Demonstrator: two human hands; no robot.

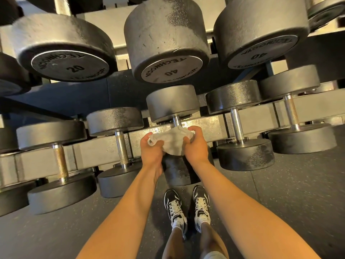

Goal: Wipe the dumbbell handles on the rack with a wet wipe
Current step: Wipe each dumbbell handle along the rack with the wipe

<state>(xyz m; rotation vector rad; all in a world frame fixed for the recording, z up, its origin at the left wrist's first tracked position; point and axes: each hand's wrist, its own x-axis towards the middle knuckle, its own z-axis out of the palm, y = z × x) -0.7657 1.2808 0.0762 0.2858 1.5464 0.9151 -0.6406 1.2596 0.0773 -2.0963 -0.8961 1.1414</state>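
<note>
A white wet wipe (pixel 172 141) is stretched between my two hands over the handle of the middle dumbbell (pixel 172 103) on the lower rack shelf. My left hand (pixel 151 150) pinches its left end and my right hand (pixel 196 144) grips its right end. Only a short piece of that chrome handle (pixel 176 120) shows above the wipe; the rest is hidden under it. The dumbbell's near head (pixel 179 171) sits between my wrists.
More dumbbells lie on the lower shelf, with handles to the left (pixel 121 148), far left (pixel 60 161) and right (pixel 237 126). Large dumbbells marked 20 (pixel 65 49) and 40 (pixel 168 40) overhang from the upper shelf. My shoes (pixel 186 206) stand on the speckled rubber floor (pixel 298 193).
</note>
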